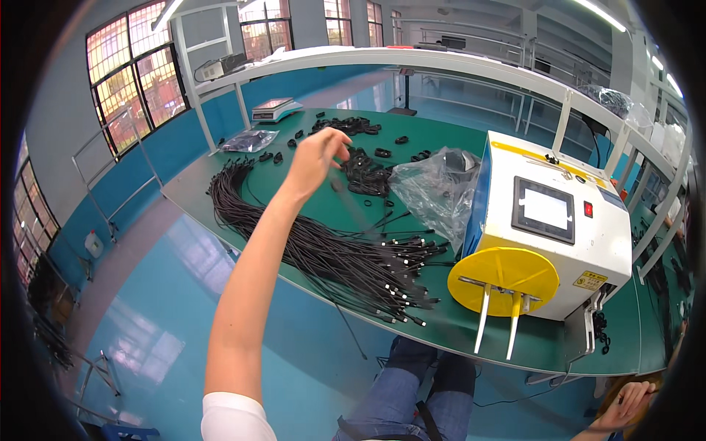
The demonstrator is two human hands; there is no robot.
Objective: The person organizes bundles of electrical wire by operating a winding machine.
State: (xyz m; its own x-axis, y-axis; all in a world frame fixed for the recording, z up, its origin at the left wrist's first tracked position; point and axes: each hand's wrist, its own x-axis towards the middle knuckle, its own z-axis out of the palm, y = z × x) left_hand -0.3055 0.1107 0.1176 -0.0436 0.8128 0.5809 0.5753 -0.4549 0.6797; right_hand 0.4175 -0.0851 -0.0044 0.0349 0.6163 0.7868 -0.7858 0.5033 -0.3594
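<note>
My left hand (pixel 320 158) reaches over the green table with its fingers loosely bent and apart, and nothing shows in its grip. Just below it is a small dark blur (pixel 337 187), perhaps a coiled cable in the air. Beside the hand lies a pile of small black coiled cables (pixel 364 175). Under my forearm stretches a large bundle of long black cables (pixel 316 239), its plug ends fanned out toward the right. At the lower right my right hand (pixel 629 406) has its fingers pinched; a thin dark thing shows at them, too small to name.
A white winding machine (pixel 599 246) with a yellow disc (pixel 544 275) and two prongs stands on the table's (pixel 441 334) right part. Against it rests a clear plastic bag (pixel 434 187). More coils (pixel 349 125), a scale (pixel 276 109) and a bagged item (pixel 250 140) lie farther back. A white shelf rail (pixel 412 57) spans above.
</note>
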